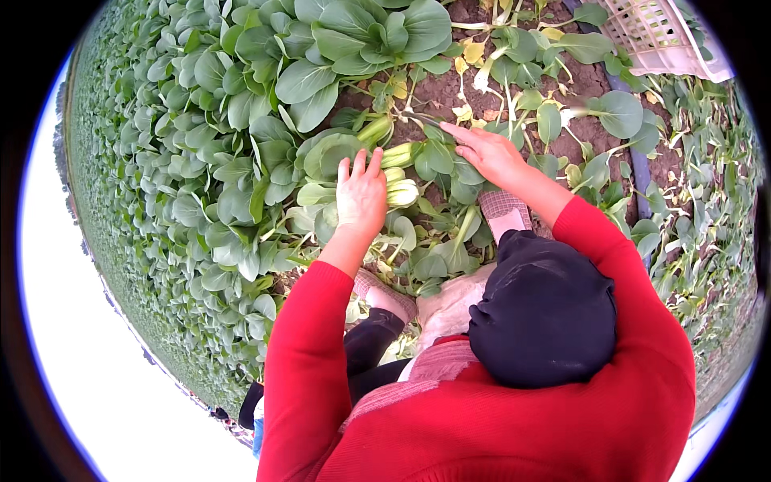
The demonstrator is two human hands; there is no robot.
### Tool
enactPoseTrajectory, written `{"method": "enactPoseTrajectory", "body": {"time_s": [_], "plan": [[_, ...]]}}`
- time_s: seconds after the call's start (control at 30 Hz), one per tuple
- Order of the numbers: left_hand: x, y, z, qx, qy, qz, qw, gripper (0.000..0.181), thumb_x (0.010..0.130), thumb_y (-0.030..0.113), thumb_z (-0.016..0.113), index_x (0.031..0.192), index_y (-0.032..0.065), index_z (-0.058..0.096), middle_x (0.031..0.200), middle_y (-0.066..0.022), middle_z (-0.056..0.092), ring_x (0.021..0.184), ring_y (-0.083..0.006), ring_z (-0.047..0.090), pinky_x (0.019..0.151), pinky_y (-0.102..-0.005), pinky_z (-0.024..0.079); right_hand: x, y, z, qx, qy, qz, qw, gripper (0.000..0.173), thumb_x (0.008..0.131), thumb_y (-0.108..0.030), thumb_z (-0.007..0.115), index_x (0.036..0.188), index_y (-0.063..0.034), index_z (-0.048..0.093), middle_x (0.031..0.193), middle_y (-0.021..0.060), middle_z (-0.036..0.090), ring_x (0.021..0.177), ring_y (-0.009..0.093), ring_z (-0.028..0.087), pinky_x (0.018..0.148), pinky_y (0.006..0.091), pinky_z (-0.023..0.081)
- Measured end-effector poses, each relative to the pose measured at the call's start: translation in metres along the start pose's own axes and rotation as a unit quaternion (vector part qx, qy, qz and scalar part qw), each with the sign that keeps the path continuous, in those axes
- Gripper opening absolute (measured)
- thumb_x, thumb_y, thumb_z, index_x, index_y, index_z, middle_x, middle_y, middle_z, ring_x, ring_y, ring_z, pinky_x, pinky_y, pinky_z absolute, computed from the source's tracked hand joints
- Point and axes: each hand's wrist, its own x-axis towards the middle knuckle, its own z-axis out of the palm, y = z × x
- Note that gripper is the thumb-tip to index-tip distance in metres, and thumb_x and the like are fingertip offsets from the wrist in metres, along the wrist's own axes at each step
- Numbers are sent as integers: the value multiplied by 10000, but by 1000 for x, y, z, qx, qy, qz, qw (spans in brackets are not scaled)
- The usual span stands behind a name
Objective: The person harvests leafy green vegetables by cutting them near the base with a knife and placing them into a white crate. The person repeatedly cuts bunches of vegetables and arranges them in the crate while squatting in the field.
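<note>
My left hand (pixel 361 196) rests over several cut bok choy heads (pixel 402 193), its thumb hidden. Their pale green bases point right from under the hand and their leaves spread to the left. Another bok choy head (pixel 376 131) lies just above my fingertips. To the right, my right hand (pixel 489 155) holds a knife with its fingers stretched along it. The narrow, dark knife blade (pixel 421 118) points left, close to the soil near that upper head. The handle is mostly hidden by the hand.
Dense standing bok choy (pixel 229 138) fills the left side. Loose leaves and yellowed trimmings (pixel 473 52) lie on brown soil. A dark hose (pixel 640 181) runs down the right, below a pale plastic crate (pixel 653 36). My checked shoes (pixel 506 205) stand among leaves; part of another person shows at lower left.
</note>
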Motion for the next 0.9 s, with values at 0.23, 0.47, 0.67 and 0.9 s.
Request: {"method": "enactPoseTrajectory", "body": {"time_s": [0.23,0.47,0.67,0.9], "plan": [[19,0,-38,55,-39,42,997,314,738,245,677,1008,86,701,1450,-92,447,1442,-338,230,1182,-540,123,37,-12,11,-50,-12,-38,998,516,933,-258,561,1424,-307,408,913,153,611,866,357,621,775,453,514],[28,-1,-1,5,-120,-138,983,458,644,430,793,1027,193,709,1447,-156,418,1171,-294,473,944,-395,379,33,-10,33,-41,6,-26,999,497,933,-229,552,1414,-259,432,911,174,629,844,374,626,763,465,517],[25,3,9,-29,-79,-134,987,238,715,254,712,923,139,724,1095,-87,551,1057,-264,492,884,-378,375,43,-9,30,-48,-69,15,996,494,923,-193,548,1404,-248,452,952,183,660,880,376,636,786,461,519],[-46,4,-4,-150,59,-189,969,343,657,267,778,960,120,713,1129,-70,575,1009,-270,534,865,-395,408,13,14,31,83,-67,50,993,533,884,-241,641,1389,-169,484,1094,131,685,989,310,659,903,385,511]]}}
